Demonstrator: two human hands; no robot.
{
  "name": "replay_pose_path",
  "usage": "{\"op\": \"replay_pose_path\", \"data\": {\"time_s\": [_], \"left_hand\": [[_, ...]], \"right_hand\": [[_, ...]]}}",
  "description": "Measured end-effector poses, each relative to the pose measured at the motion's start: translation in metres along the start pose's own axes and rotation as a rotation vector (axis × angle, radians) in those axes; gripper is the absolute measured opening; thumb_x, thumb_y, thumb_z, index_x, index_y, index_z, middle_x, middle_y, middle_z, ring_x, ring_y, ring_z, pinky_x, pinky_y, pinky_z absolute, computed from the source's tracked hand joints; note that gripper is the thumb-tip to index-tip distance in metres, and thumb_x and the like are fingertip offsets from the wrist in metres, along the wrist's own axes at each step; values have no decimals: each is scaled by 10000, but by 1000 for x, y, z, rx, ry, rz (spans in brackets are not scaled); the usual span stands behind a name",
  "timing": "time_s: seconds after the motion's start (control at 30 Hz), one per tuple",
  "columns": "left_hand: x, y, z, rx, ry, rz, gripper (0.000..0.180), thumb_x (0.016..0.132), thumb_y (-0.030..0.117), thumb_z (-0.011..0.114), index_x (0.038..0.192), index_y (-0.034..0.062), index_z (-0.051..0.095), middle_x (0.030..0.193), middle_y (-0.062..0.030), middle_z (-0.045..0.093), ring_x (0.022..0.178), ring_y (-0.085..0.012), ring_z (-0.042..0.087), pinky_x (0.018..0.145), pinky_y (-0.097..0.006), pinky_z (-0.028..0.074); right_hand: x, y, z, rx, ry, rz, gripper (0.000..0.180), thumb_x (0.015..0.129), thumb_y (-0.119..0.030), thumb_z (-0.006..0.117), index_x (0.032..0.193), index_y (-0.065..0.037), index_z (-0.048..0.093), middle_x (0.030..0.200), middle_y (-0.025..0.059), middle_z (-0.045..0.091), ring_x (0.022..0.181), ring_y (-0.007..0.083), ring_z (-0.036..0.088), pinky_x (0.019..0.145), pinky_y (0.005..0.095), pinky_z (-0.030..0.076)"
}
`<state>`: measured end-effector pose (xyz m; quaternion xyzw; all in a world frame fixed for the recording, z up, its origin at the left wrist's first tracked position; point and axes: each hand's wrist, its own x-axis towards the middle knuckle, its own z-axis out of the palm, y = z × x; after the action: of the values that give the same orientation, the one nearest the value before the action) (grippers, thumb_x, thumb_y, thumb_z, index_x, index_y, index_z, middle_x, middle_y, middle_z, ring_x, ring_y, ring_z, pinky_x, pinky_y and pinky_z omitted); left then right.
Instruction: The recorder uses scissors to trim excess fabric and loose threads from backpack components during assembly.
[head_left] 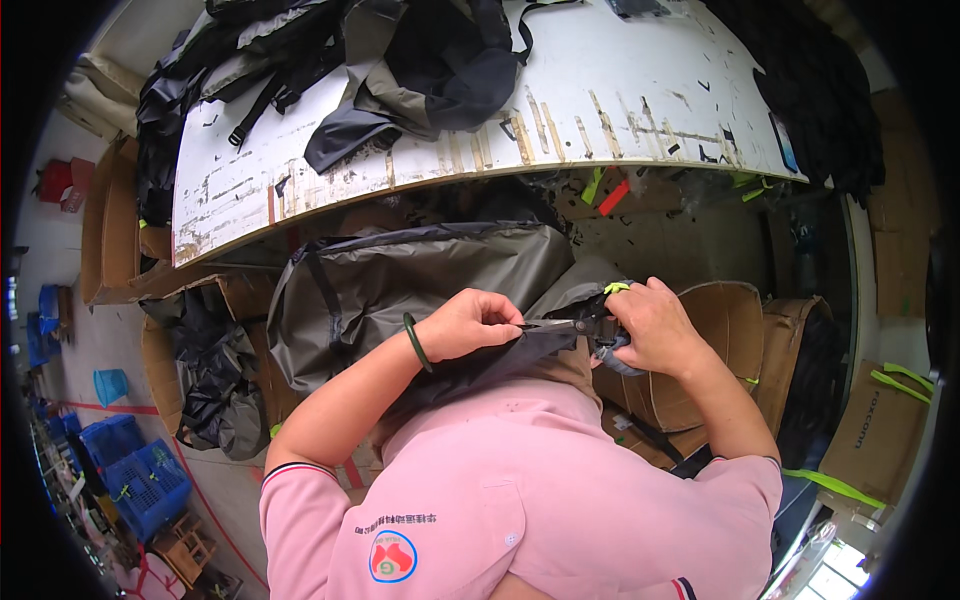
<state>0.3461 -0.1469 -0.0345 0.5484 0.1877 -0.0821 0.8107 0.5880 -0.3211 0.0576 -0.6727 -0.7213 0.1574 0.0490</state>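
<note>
A large grey-brown and black coated-fabric bag [420, 270] lies across my lap, under the table's front edge. My left hand [475, 325] is closed in a pinch at the bag's black edge, near the scissors' tips. A dark green bangle [416, 342] circles that wrist. In my right hand [655, 325] is a pair of scissors [562, 326], its metal blades pointing left toward my left fingertips. Grey wrapping shows on the handle below my fingers. A bright yellow-green strip [616, 288] sits by my right index finger. Whether the blades touch the fabric is hard to tell.
Ahead stands a worn white table [420, 168] with black and grey bags [430, 75] piled on it. Cardboard boxes stand on both sides, one holding dark fabric [215, 370] at left. Blue plastic crates [145, 485] rest on the floor farther left. Black material hangs at the far right.
</note>
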Motion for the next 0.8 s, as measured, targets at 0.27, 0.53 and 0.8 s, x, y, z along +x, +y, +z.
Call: {"op": "replay_pose_path", "data": {"time_s": [0.27, 0.53, 0.8], "left_hand": [[-1, 0, 3, -48, 23, 27, 119, 906, 83, 692, 990, 0, 683, 872, 30, 657, 773, -29, 564, 717, -204, 476], [-1, 0, 9, 3, 60, 55, 119, 899, 86, 679, 966, -13, 680, 844, 15, 658, 750, -41, 567, 693, -214, 480], [2, 0, 6, 50, 66, 56, 109, 896, 86, 700, 963, 1, 689, 835, 32, 655, 741, -33, 556, 683, -209, 475]], "right_hand": [[6, 4, -1, 27, -45, -42, 538, 593, -493, 845, 737, -91, 518, 699, 59, 592, 732, 275, 606, 684, 383, 401], [5, 6, -2, 22, -102, -23, 496, 606, -450, 843, 725, -92, 521, 690, 56, 605, 726, 273, 620, 669, 386, 415], [5, 8, -3, -7, -118, -13, 445, 608, -398, 841, 721, -87, 543, 642, 63, 611, 676, 276, 635, 664, 380, 448]]}}
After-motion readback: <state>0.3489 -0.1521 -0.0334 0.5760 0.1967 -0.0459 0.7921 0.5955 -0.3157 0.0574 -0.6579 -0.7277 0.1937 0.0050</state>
